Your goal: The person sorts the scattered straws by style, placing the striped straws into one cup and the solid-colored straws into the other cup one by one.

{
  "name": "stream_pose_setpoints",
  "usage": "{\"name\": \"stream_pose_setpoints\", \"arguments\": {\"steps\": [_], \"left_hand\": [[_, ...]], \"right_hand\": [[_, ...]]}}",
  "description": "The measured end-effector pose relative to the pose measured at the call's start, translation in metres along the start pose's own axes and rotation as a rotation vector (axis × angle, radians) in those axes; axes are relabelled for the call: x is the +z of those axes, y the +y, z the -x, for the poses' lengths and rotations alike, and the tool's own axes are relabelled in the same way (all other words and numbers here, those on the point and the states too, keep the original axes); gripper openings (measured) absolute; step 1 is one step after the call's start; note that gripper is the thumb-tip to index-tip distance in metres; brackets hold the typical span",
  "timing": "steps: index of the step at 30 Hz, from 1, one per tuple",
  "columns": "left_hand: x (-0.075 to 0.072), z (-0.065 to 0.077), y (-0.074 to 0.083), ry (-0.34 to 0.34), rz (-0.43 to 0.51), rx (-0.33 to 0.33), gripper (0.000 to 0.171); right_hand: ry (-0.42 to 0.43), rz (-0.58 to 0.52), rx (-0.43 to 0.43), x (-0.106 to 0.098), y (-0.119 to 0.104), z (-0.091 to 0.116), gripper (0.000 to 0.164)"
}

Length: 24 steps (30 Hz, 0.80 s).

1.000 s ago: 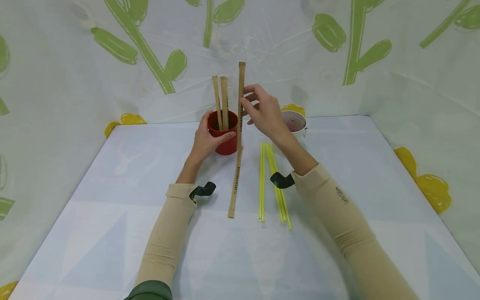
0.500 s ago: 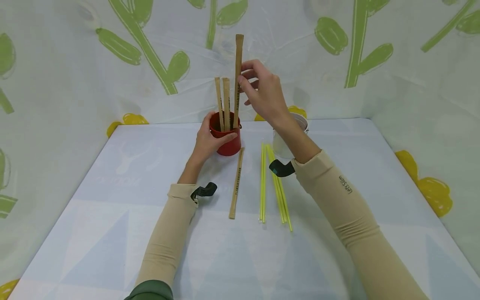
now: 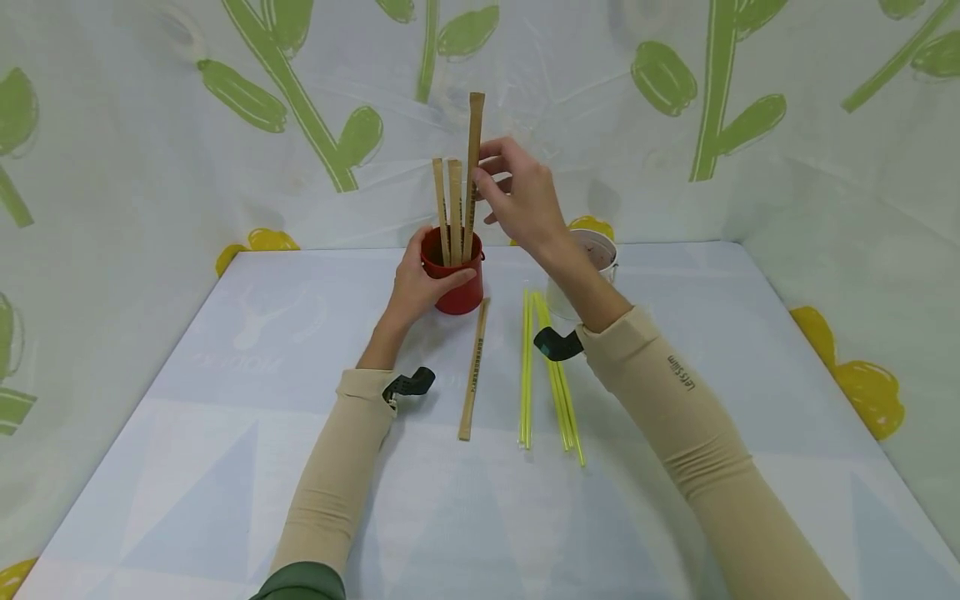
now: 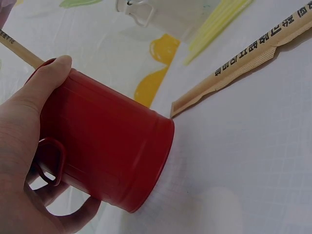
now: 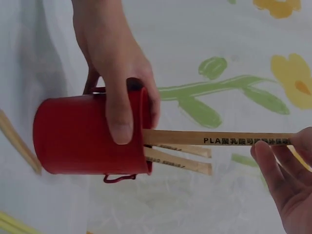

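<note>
My left hand (image 3: pixel 415 286) grips a small red bucket (image 3: pixel 465 293) that stands at the back of the table, thumb across its rim and fingers round its far side. Between thumb and fingers, my right hand (image 3: pixel 522 198) pinches a straw in a printed brown paper sleeve (image 5: pixel 185 137). This straw stands nearly upright, its lower end inside the red bucket. Two similar paper-wrapped straws (image 3: pixel 455 196) lean in the bucket beside it. Another paper-wrapped straw (image 3: pixel 472 375) lies on the table in front of the bucket. The bucket's bottom inside is hidden.
Several yellow straws (image 3: pixel 527 375) in clear wrappers lie to the right of the loose brown one. Behind my right forearm stands a white bucket (image 3: pixel 559 298), partly covered. A printed sheet wall (image 3: pixel 555 50) rises just behind the table's back edge.
My right hand first lifted the straw and brought its lower end from in front of the red bucket over the rim, then lowered it inside. My left hand keeps its grip on the bucket.
</note>
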<state>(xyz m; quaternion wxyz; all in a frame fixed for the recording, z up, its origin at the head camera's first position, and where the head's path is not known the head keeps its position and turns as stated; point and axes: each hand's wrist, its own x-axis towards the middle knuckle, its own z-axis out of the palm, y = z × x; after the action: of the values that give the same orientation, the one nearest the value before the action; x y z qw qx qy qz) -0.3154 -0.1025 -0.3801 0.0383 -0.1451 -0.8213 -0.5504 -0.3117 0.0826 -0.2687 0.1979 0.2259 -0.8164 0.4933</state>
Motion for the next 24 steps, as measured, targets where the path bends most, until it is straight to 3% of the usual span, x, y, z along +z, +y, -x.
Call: {"name": "stream_pose_setpoints", "arguments": {"steps": [24], "left_hand": [[0.001, 0.0, -0.002, 0.011, -0.009, 0.042, 0.083]], "right_hand": [[-0.102, -0.01, 0.16, 0.035, 0.048, 0.015, 0.031]]}}
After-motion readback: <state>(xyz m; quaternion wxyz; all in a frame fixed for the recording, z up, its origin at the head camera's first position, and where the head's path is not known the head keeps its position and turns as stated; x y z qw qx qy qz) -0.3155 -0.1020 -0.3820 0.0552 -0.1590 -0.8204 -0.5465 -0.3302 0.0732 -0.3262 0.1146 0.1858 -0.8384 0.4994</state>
